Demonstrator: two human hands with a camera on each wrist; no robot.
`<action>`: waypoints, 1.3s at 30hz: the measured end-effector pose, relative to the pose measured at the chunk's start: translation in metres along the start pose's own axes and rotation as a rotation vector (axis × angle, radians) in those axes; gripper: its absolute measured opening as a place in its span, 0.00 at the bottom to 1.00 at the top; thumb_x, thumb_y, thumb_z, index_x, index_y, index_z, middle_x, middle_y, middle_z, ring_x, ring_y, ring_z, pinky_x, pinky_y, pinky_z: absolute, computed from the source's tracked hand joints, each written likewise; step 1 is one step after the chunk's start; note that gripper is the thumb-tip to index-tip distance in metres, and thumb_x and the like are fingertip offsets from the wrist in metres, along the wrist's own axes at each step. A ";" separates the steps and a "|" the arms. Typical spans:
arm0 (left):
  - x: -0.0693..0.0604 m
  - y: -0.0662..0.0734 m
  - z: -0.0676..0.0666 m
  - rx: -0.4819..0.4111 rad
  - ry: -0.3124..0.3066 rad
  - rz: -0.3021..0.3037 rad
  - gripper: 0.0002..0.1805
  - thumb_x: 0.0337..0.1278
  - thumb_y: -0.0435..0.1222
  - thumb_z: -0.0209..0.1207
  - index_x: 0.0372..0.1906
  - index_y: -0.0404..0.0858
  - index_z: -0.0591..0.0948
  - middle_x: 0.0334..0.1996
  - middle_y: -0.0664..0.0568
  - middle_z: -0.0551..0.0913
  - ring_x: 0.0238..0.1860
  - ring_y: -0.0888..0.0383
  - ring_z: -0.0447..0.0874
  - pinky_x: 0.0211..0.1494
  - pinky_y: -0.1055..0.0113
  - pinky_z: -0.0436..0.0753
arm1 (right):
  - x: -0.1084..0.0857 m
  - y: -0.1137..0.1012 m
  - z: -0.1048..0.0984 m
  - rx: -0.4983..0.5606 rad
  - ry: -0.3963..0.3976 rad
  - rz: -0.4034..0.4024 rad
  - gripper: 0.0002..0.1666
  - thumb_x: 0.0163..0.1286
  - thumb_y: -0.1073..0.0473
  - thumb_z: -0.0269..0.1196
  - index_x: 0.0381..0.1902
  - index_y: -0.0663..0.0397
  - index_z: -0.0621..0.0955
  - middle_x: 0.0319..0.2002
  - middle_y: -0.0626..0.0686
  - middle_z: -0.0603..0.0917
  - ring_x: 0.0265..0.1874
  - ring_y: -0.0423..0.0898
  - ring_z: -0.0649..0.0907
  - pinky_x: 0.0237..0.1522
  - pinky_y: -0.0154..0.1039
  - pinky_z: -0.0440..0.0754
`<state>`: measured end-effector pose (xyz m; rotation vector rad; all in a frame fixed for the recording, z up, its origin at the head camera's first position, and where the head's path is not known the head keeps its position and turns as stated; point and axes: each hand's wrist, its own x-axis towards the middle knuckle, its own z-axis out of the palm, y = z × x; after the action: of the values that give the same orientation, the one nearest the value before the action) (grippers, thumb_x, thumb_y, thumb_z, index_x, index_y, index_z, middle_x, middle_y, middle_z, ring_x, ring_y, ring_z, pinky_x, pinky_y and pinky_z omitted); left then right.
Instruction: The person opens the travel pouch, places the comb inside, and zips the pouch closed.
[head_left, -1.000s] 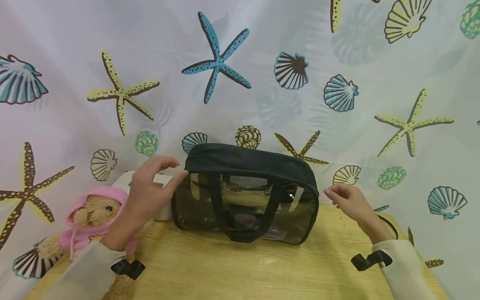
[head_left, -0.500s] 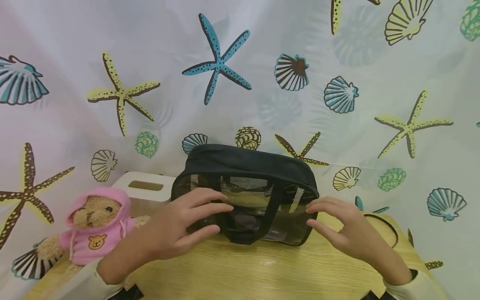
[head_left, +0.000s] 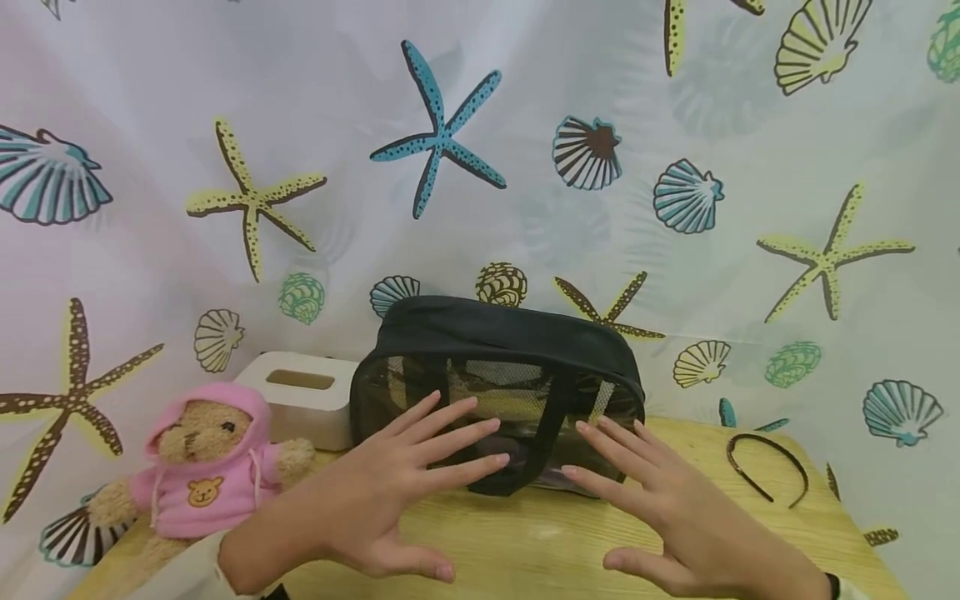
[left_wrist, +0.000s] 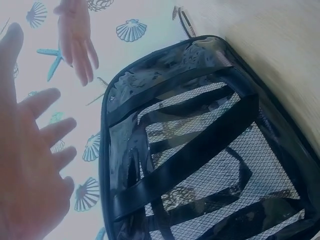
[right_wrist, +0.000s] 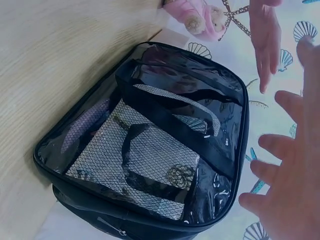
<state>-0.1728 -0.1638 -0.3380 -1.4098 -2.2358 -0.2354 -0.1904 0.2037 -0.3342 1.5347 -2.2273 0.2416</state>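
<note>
A see-through bag with black trim and black strap handles (head_left: 510, 333) stands upright on the table. In the head view my left hand (head_left: 408, 479) is spread in front of the bag's left half, fingers straight and apart. My right hand (head_left: 667, 508) is held likewise before its right half, thumb out to the side. Neither hand holds anything. The left wrist view shows the bag's clear front and mesh (left_wrist: 200, 150), with the left hand (left_wrist: 35, 150) apart from it. Something purple (right_wrist: 87, 122) shows through the bag's clear panel in the right wrist view; its kind is unclear.
A teddy bear in a pink hoodie (head_left: 206, 475) sits at the left. Behind it stands a white-topped tissue box (head_left: 300, 387) beside the bag. A dark headband (head_left: 772, 454) lies on the wooden table (head_left: 517, 554) at the right. A shell-and-starfish curtain (head_left: 480, 225) hangs behind.
Both hands have left the bag's sides and come inward and nearer to me, their fingers spreading. The headband, partly hidden by the right arm before, now shows whole. The bag has not visibly moved.
</note>
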 end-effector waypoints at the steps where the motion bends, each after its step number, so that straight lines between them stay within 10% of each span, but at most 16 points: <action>1: -0.001 0.000 -0.001 0.002 0.003 0.014 0.49 0.64 0.73 0.49 0.83 0.54 0.56 0.84 0.51 0.54 0.85 0.44 0.48 0.87 0.52 0.34 | 0.001 -0.002 0.000 0.004 0.000 -0.008 0.41 0.78 0.31 0.50 0.80 0.45 0.65 0.82 0.59 0.58 0.83 0.56 0.55 0.83 0.33 0.35; 11: -0.006 0.008 -0.005 0.064 -0.074 0.020 0.50 0.60 0.74 0.51 0.83 0.58 0.55 0.84 0.54 0.50 0.84 0.45 0.51 0.78 0.33 0.55 | 0.001 -0.016 -0.002 -0.005 -0.041 0.018 0.53 0.73 0.19 0.25 0.81 0.43 0.62 0.83 0.61 0.53 0.84 0.61 0.49 0.81 0.34 0.25; 14: -0.007 0.009 -0.003 0.038 -0.105 0.019 0.48 0.63 0.73 0.49 0.83 0.60 0.53 0.85 0.56 0.49 0.84 0.47 0.51 0.73 0.27 0.61 | 0.000 -0.018 -0.002 -0.019 -0.054 0.015 0.56 0.70 0.17 0.23 0.81 0.42 0.62 0.83 0.61 0.52 0.84 0.61 0.49 0.83 0.59 0.46; 18: -0.009 0.010 0.000 0.022 -0.103 0.035 0.47 0.64 0.74 0.44 0.83 0.60 0.54 0.85 0.56 0.50 0.84 0.47 0.52 0.70 0.25 0.63 | -0.002 -0.019 0.000 -0.020 -0.068 0.010 0.62 0.65 0.14 0.20 0.81 0.42 0.61 0.83 0.62 0.52 0.84 0.60 0.49 0.56 0.79 0.71; 26: -0.009 0.006 0.000 0.012 -0.108 0.041 0.50 0.62 0.78 0.40 0.83 0.59 0.54 0.85 0.55 0.48 0.84 0.44 0.49 0.65 0.18 0.61 | -0.006 -0.020 0.001 -0.006 -0.077 0.023 0.62 0.64 0.13 0.20 0.81 0.42 0.61 0.83 0.63 0.50 0.84 0.60 0.46 0.61 0.83 0.64; 29: -0.010 0.005 0.000 0.009 -0.117 0.037 0.50 0.62 0.78 0.37 0.83 0.59 0.53 0.85 0.55 0.48 0.85 0.42 0.47 0.64 0.16 0.60 | -0.007 -0.020 -0.001 -0.004 -0.089 0.019 0.61 0.65 0.12 0.27 0.82 0.42 0.61 0.83 0.64 0.50 0.84 0.62 0.46 0.82 0.65 0.40; 32: -0.010 0.005 0.001 0.018 -0.123 0.033 0.50 0.62 0.79 0.33 0.83 0.59 0.52 0.85 0.55 0.47 0.84 0.41 0.47 0.64 0.15 0.60 | -0.008 -0.020 -0.002 0.006 -0.100 0.021 0.60 0.65 0.12 0.32 0.82 0.42 0.61 0.83 0.64 0.49 0.84 0.63 0.46 0.79 0.38 0.18; 39: -0.013 0.004 0.002 0.021 -0.139 -0.002 0.51 0.58 0.78 0.46 0.83 0.62 0.52 0.85 0.55 0.46 0.84 0.40 0.47 0.62 0.15 0.62 | -0.011 -0.021 0.000 -0.032 -0.104 0.048 0.62 0.63 0.11 0.26 0.82 0.40 0.60 0.84 0.61 0.49 0.84 0.62 0.47 0.80 0.67 0.40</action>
<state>-0.1649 -0.1719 -0.3464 -1.4527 -2.3439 -0.1174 -0.1677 0.2046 -0.3411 1.5104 -2.3385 0.1429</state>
